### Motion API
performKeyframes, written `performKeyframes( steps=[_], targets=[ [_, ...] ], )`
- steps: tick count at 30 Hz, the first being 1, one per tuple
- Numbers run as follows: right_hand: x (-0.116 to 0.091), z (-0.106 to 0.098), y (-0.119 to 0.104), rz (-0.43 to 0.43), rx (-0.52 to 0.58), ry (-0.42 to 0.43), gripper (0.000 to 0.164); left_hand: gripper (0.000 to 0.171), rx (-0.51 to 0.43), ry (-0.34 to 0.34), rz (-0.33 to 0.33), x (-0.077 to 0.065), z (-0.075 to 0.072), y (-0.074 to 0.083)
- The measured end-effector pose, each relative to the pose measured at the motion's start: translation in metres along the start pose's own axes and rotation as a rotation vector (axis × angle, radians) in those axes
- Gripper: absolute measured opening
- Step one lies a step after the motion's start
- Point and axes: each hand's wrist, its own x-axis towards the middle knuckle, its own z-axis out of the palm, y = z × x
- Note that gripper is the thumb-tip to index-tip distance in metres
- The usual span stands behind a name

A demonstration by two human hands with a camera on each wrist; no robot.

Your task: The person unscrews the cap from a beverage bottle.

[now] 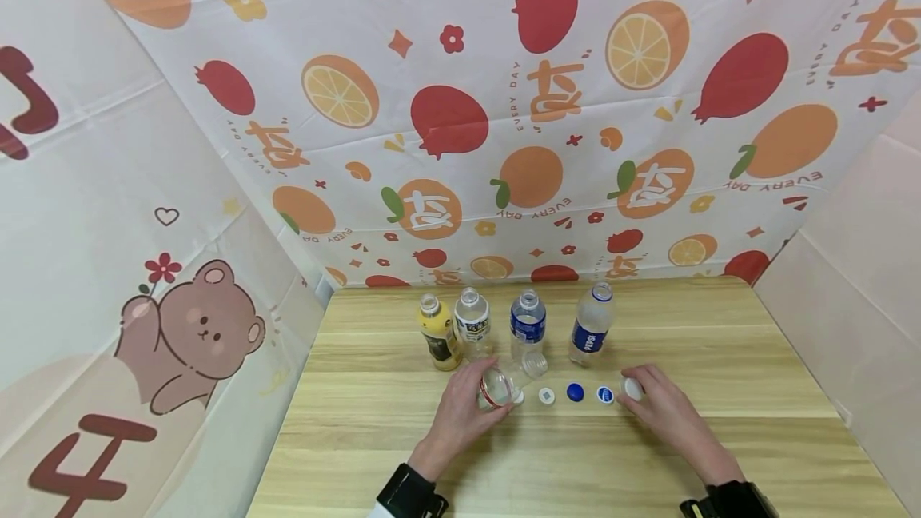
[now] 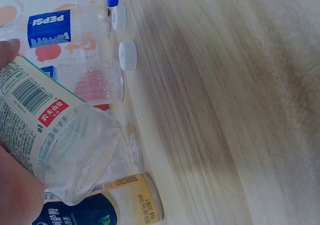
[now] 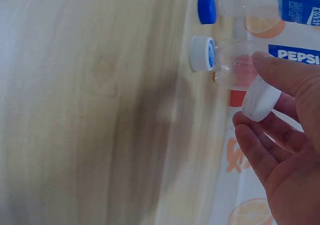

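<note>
My left hand (image 1: pixel 464 406) grips a clear plastic bottle (image 2: pixel 75 150) with a pale label, barcode and red mark, holding it tilted. My right hand (image 1: pixel 665 414) pinches a white cap (image 3: pixel 261 99) between thumb and fingers, above the table. Between the hands, caps lie in a row: a white cap (image 1: pixel 518 396) beside the left fingers, another white cap (image 1: pixel 547 396), a blue cap (image 1: pixel 575 392) and a white cap with a blue top print (image 1: pixel 604 395). The last is nearest my right hand.
Uncapped bottles stand behind the caps: a yellow bottle (image 1: pixel 439 334), a clear bottle with a white-and-dark label (image 1: pixel 472 322), a blue-labelled bottle (image 1: pixel 528 326) and a Pepsi bottle (image 1: pixel 592 326). Beyond the wooden table (image 1: pixel 360 454) hangs a fruit-print cloth (image 1: pixel 446 46).
</note>
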Motion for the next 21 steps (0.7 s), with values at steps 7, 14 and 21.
performKeyframes(
  steps=[7, 14, 21],
  targets=[
    [-0.001, 0.007, 0.009, -0.016, -0.017, 0.011, 0.038, 0.081, -0.013, 0.004, -0.003, -0.001, -0.001, 0.000],
    [-0.001, 0.011, 0.015, 0.031, -0.036, -0.050, 0.039, 0.081, -0.045, 0.001, -0.027, -0.002, -0.002, 0.000],
    [-0.001, 0.018, 0.022, 0.062, -0.097, -0.113, 0.039, 0.082, -0.048, 0.001, -0.034, -0.003, -0.001, -0.002]
  ],
)
